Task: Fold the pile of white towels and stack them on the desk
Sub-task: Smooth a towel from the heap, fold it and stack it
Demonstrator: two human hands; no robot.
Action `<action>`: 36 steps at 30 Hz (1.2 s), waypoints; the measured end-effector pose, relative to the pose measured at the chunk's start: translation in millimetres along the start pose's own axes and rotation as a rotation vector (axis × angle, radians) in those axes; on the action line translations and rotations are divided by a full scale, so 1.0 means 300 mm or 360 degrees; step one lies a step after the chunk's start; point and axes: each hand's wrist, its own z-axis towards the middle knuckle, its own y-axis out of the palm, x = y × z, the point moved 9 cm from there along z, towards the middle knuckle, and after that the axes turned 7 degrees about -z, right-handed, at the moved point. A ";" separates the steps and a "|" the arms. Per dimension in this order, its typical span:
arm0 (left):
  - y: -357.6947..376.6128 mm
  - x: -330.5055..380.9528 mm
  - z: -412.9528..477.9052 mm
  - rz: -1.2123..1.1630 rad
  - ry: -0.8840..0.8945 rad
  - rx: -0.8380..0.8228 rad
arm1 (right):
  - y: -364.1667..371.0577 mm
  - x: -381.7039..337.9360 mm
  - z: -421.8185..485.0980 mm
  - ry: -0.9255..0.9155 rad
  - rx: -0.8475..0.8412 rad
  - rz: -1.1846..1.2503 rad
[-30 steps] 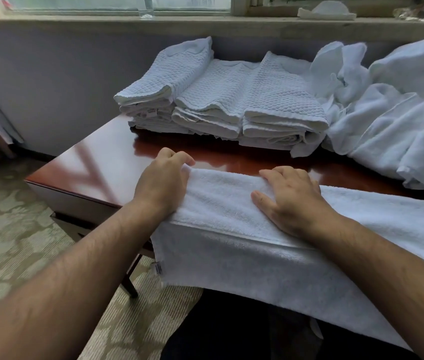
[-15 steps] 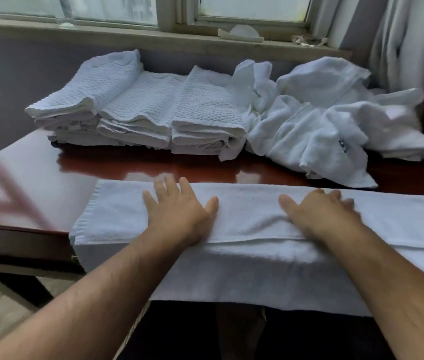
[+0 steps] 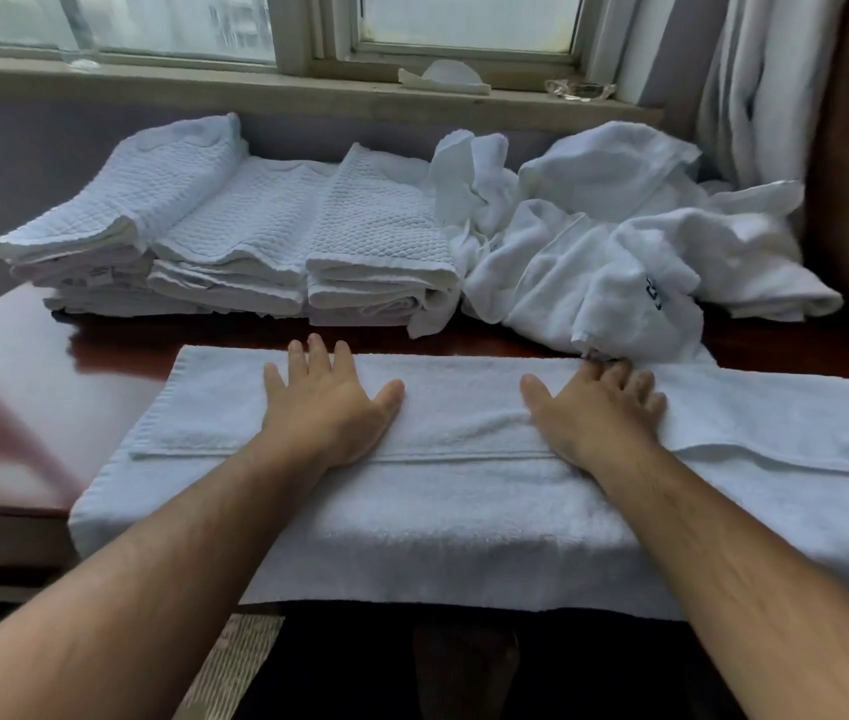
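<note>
Both hands were pressed flat on the towel [image 3: 464, 491], fingers straight and spread, with nothing gripped: the left hand [image 3: 326, 407] nearer the left end of the desk [image 3: 22, 387], the right hand [image 3: 596, 413] nearer its right. A second earlier the left fingers had been curled over the towel's end; that grip had been released. The towel was laid along the desk's near edge, one layer hanging over it. The lengthwise fold was judged set, with crosswise folds outstanding. Stacks [image 3: 235, 241] and pile [image 3: 619, 241] occupied the desk's far edge.
</note>
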 end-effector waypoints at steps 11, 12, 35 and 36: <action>0.162 0.780 -0.167 -0.0149 0.1447 -0.0099 | -0.037 0.602 0.131 0.0637 -0.0075 0.0018; 0.189 0.808 -0.169 -0.0094 0.1495 -0.0120 | -0.020 0.629 0.142 0.0620 -0.0082 0.0013; 0.134 0.939 -0.297 0.0114 0.1942 0.0508 | -0.122 0.878 0.177 0.0697 0.0643 0.0362; 0.131 0.936 -0.300 0.0091 0.1950 0.0511 | -0.124 0.883 0.173 0.0715 0.0671 0.0376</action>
